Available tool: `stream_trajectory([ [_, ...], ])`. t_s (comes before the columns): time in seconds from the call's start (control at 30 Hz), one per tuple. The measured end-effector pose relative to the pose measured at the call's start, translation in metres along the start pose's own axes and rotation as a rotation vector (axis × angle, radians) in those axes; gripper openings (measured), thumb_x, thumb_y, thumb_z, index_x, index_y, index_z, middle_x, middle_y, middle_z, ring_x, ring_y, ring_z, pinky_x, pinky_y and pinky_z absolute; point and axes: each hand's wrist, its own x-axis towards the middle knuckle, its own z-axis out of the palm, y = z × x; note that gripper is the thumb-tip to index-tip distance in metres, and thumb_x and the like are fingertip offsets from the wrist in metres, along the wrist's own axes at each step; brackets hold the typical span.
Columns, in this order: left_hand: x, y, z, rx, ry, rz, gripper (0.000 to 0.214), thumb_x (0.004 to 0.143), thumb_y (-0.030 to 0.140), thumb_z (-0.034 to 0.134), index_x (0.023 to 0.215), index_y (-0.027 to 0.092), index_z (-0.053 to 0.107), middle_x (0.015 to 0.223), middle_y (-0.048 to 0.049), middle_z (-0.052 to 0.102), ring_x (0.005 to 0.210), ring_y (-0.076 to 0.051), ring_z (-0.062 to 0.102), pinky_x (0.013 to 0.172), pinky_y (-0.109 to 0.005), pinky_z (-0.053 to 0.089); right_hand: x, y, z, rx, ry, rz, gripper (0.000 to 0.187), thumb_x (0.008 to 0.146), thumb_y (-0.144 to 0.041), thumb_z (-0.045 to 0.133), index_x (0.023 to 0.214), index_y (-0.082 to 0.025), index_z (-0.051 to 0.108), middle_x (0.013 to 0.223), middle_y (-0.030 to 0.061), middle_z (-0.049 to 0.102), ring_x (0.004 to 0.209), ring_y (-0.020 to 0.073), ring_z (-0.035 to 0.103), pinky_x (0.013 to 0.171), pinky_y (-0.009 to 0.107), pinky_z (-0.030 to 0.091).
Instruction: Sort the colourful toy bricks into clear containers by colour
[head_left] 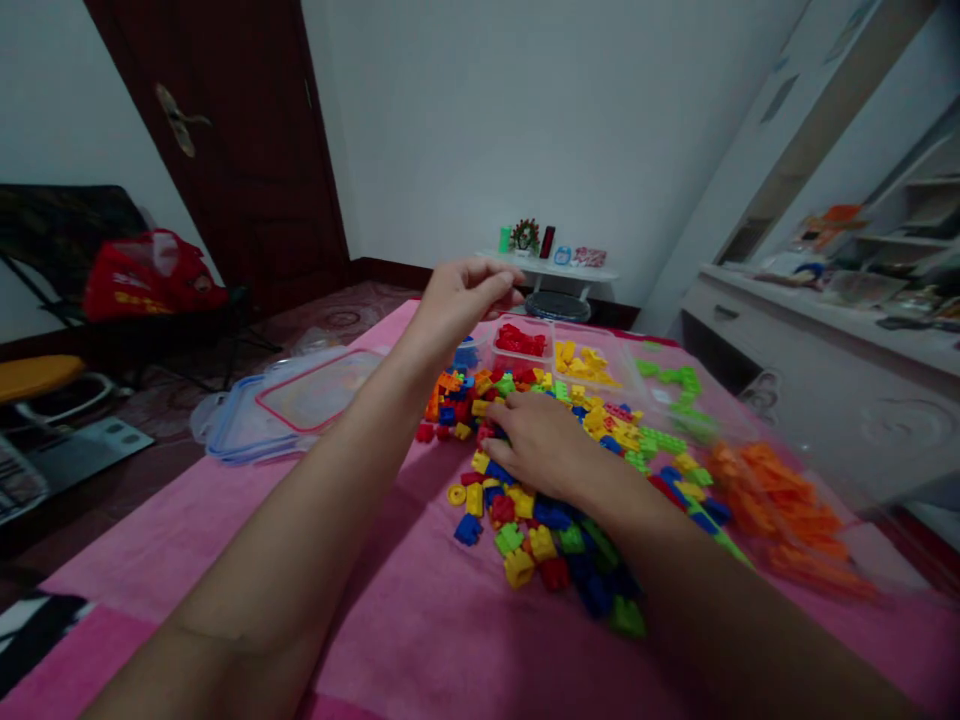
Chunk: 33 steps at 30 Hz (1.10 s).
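Note:
My left hand [471,290] is raised above the far side of the pile, near the containers, its fingers curled and the thumb pressed towards them. Whatever it holds, if anything, is hidden. Down on a pile of mixed toy building bricks [525,500] rests my right hand [544,440], thumb and index finger apart among the bricks. A yellow brick [480,408] lies by its fingertips. Beyond the hands stand clear containers of sorted bricks: red bricks [521,341], yellow bricks [585,362], and blue bricks [466,352] partly behind my left forearm.
On the right, green bricks [679,385] and orange bricks [780,500] lie in clear containers. Clear lids [300,400] with blue and red rims are stacked at left on the pink cloth [405,610]. A white shelf [551,266] and a drawer cabinet [840,370] stand beyond.

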Motion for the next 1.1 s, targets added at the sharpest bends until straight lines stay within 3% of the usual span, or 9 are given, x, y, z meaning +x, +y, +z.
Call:
stream_trajectory([
  [0.1,0.006,-0.023,0.0,0.113,-0.08,-0.027,0.022,0.08,0.028,0.054,0.091,0.012,0.066,0.077,-0.0058,0.069,0.069,-0.01,0.063,0.064,-0.02,0.048,-0.014,0.026,0.002,-0.003,-0.066,0.105,0.03,0.086,-0.036,0.044,0.092,-0.018,0.067,0.093,0.0114,0.064,0.087,0.0227,0.058,0.076,0.032,0.04],
  [0.2,0.009,-0.036,-0.005,0.449,-0.236,-0.035,0.025,0.079,0.029,0.053,0.091,0.012,0.069,0.079,-0.008,0.07,0.071,-0.014,0.064,0.066,-0.024,0.049,-0.026,0.052,0.007,0.048,-0.065,0.186,0.025,0.084,-0.035,0.049,0.086,-0.019,0.068,0.089,0.0093,0.065,0.085,0.0212,0.059,0.074,0.03,0.04],
  [0.27,0.007,-0.036,-0.012,0.824,-0.345,-0.063,0.023,0.074,0.027,0.058,0.088,0.015,0.071,0.083,-0.0088,0.071,0.077,-0.018,0.065,0.07,-0.028,0.049,-0.032,0.067,0.007,0.105,-0.042,0.212,0.024,0.083,-0.036,0.051,0.086,-0.02,0.068,0.089,0.0084,0.065,0.087,0.0206,0.059,0.076,0.028,0.04],
  [0.37,0.002,-0.027,-0.02,1.343,-0.392,-0.198,0.027,0.067,0.03,0.064,0.091,0.02,0.072,0.099,-0.0113,0.07,0.091,-0.026,0.064,0.077,-0.035,0.049,-0.038,0.08,0.0,0.159,-0.008,0.256,0.023,0.083,-0.035,0.053,0.09,-0.02,0.069,0.095,0.0085,0.066,0.091,0.0205,0.059,0.079,0.027,0.04],
  [0.47,-0.002,-0.022,-0.023,1.557,-0.431,-0.318,0.035,0.067,0.036,0.063,0.099,0.023,0.07,0.113,-0.0124,0.065,0.099,-0.029,0.062,0.079,-0.037,0.05,-0.041,0.083,-0.006,0.186,0.026,0.305,0.026,0.082,-0.034,0.053,0.096,-0.019,0.068,0.1,0.0096,0.066,0.094,0.0216,0.059,0.08,0.028,0.041],
  [0.6,-0.002,-0.031,-0.019,1.58,-0.561,-0.389,0.034,0.067,0.033,0.063,0.1,0.026,0.07,0.114,-0.011,0.066,0.1,-0.027,0.062,0.078,-0.034,0.05,-0.04,0.076,-0.005,0.25,-0.007,0.257,0.021,0.08,-0.033,0.055,0.091,-0.022,0.07,0.095,0.0074,0.068,0.091,0.0212,0.061,0.078,0.029,0.042],
  [0.77,0.0,-0.048,-0.02,1.545,-0.659,-0.386,0.049,0.053,0.028,0.075,0.102,0.025,0.069,0.112,-0.0127,0.066,0.099,-0.031,0.062,0.077,-0.033,0.05,-0.04,0.067,0.0,0.281,0.017,0.208,0.022,0.081,-0.029,0.053,0.091,-0.021,0.07,0.092,0.0067,0.07,0.089,0.0206,0.062,0.077,0.029,0.042],
  [1.0,0.003,-0.051,-0.031,1.391,-0.582,-0.286,0.041,0.053,0.01,0.061,0.091,0.02,0.071,0.096,-0.0115,0.07,0.086,-0.028,0.065,0.068,-0.032,0.049,-0.04,0.064,-0.005,0.292,0.094,0.212,0.019,0.081,-0.028,0.054,0.089,-0.02,0.07,0.094,0.0056,0.069,0.089,0.0204,0.061,0.079,0.03,0.042],
  [1.1,0.006,-0.047,-0.03,1.156,-0.557,-0.223,0.031,0.055,0.011,0.059,0.083,0.017,0.071,0.08,-0.0076,0.07,0.073,-0.022,0.064,0.062,-0.028,0.048,-0.038,0.064,-0.002,0.357,0.15,0.217,0.018,0.08,-0.027,0.055,0.089,-0.02,0.069,0.095,0.0051,0.069,0.092,0.0207,0.06,0.082,0.031,0.042],
])
